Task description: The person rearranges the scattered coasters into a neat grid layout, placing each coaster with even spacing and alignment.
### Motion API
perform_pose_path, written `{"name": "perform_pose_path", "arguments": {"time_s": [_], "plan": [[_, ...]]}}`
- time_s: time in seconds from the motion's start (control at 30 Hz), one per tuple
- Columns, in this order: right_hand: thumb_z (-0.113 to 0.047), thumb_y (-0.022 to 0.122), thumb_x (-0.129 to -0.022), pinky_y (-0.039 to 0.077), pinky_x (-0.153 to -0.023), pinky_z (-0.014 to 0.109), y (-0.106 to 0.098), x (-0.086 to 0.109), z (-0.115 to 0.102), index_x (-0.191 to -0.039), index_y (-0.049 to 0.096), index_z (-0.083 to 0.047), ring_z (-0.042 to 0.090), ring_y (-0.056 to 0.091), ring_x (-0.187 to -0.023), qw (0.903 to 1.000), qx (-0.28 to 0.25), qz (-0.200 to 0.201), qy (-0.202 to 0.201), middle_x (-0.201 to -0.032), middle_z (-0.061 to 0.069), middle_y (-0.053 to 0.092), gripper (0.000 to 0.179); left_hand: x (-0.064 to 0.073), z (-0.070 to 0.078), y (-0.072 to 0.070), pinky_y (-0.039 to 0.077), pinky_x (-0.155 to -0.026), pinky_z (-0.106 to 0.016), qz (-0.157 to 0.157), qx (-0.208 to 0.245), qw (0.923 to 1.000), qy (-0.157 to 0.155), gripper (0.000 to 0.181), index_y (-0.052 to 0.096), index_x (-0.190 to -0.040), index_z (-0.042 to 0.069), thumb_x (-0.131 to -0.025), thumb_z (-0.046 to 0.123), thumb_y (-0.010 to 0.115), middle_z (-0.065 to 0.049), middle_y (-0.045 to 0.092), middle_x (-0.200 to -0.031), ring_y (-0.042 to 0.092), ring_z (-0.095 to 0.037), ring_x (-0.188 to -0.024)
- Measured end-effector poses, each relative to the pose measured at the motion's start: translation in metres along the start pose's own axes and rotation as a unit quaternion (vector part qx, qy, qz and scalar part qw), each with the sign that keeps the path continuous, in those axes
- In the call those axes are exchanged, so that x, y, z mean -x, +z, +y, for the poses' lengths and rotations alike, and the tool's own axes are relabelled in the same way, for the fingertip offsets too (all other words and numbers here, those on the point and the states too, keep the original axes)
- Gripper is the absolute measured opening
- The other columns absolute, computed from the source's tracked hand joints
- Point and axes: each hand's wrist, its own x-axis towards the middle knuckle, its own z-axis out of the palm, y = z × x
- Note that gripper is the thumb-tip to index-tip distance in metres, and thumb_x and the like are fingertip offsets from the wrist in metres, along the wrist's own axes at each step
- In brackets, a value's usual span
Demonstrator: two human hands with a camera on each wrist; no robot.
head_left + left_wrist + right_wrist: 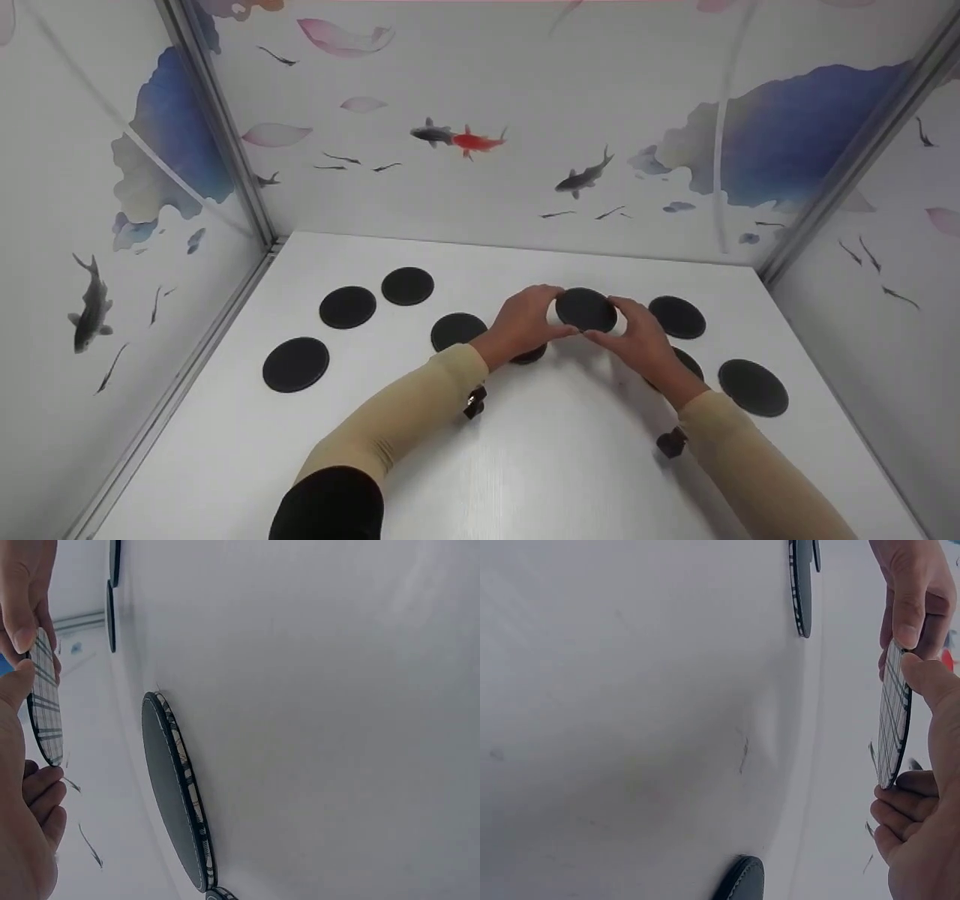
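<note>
Both hands hold a round black coaster point(586, 310) above the table, one at each side. My left hand point(527, 315) pinches its left edge between thumb and fingers; my right hand point(637, 334) does the same on the right. Pale patches show beside the black face in the head view. In the left wrist view the coaster's underside point(46, 701) is white with a dark plaid pattern, and the same plaid face point(892, 716) appears in the right wrist view. The thumbs lie on the near side, with fingers at the rim.
Several black coasters lie on the white table point(480, 465): left ones point(296, 364), a middle one point(459, 326) and right ones point(753, 387). Two are partly hidden behind the hands and wrists. Patterned white panels point(480, 202) enclose the table's back and sides.
</note>
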Motion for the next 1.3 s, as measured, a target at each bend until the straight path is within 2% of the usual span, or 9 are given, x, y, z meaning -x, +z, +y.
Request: {"name": "perform_pose_path", "arguments": {"time_s": [0.13, 0.5, 0.73, 1.1, 1.3], "plan": [[-0.066, 0.076, -0.08, 0.035, -0.113, 0.056, -0.002, 0.005, -0.003, -0.148, 0.048, -0.006, 0.035, 0.043, -0.139, 0.9999, -0.01, 0.003, 0.006, -0.148, 0.016, 0.05, 0.095, 0.005, 0.004, -0.003, 0.046, -0.106, -0.031, 0.003, 0.007, 1.0, -0.004, 0.073, 0.059, -0.14, 0.02, -0.083, 0.063, 0.074, 0.007, 0.062, -0.135, 0.055, -0.01, -0.127], [-0.061, 0.077, -0.081, 0.038, -0.11, 0.055, -0.003, 0.016, -0.011, -0.145, 0.05, -0.002, 0.036, 0.048, -0.135, 0.9994, 0.007, 0.015, -0.03, -0.144, 0.018, 0.054, 0.092, 0.021, 0.01, -0.006, 0.046, -0.105, -0.031, 0.012, 0.009, 0.9998, -0.012, 0.078, 0.056, -0.142, 0.019, -0.082, 0.065, 0.074, 0.005, 0.061, -0.136, 0.055, -0.011, -0.128], [-0.06, 0.077, -0.081, 0.039, -0.11, 0.055, -0.004, 0.018, -0.016, -0.146, 0.05, -0.002, 0.036, 0.048, -0.135, 0.9993, 0.012, 0.014, -0.033, -0.144, 0.018, 0.054, 0.091, 0.025, 0.013, -0.008, 0.046, -0.105, -0.032, 0.019, 0.01, 0.9996, -0.016, 0.077, 0.056, -0.143, 0.019, -0.082, 0.064, 0.074, 0.005, 0.061, -0.137, 0.054, -0.011, -0.128], [-0.058, 0.077, -0.082, 0.04, -0.109, 0.055, 0.001, 0.018, -0.013, -0.144, 0.051, 0.0, 0.036, 0.049, -0.134, 0.9981, 0.022, 0.024, -0.052, -0.142, 0.019, 0.055, 0.089, 0.027, 0.007, -0.004, 0.047, -0.104, -0.03, 0.026, 0.01, 0.9996, 0.009, 0.076, 0.057, -0.141, 0.017, -0.084, 0.063, 0.074, 0.004, 0.061, -0.135, 0.055, -0.011, -0.128], [-0.058, 0.078, -0.082, 0.041, -0.109, 0.054, 0.004, 0.019, -0.012, -0.144, 0.051, 0.0, 0.036, 0.05, -0.133, 0.9981, 0.03, 0.016, -0.052, -0.141, 0.019, 0.056, 0.089, 0.028, 0.006, -0.003, 0.049, -0.1, -0.029, 0.023, 0.008, 0.9996, 0.016, 0.073, 0.059, -0.138, 0.017, -0.082, 0.06, 0.077, 0.004, 0.064, -0.13, 0.057, -0.01, -0.121]]}}
